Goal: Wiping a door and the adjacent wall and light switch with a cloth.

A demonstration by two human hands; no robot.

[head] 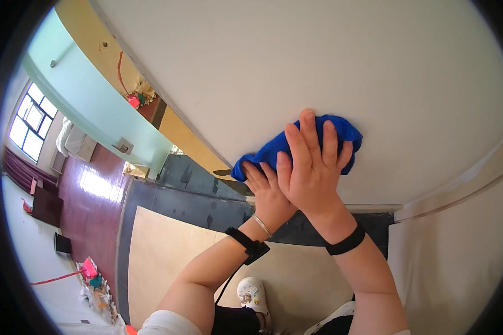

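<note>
A blue cloth [272, 146] lies bunched against a broad white panel [234, 75], near the panel's left edge. My right hand [314, 171] presses the cloth flat with its fingers apart, the tip of one finger reaching past the cloth's upper edge. Below and left of it, my left hand [270, 194] has its fingertips on the cloth's lower left end. The two hands touch or overlap near the left hand's back. Black bands circle both wrists, and a thin bangle sits on the left one.
To the left stands a frosted glass door [88, 100] with a metal fitting [124, 145]. Beyond it are a dark red floor [84, 209], a covered piece of furniture [77, 142] and a window [33, 121]. A white wall surface [452, 251] rises at the right.
</note>
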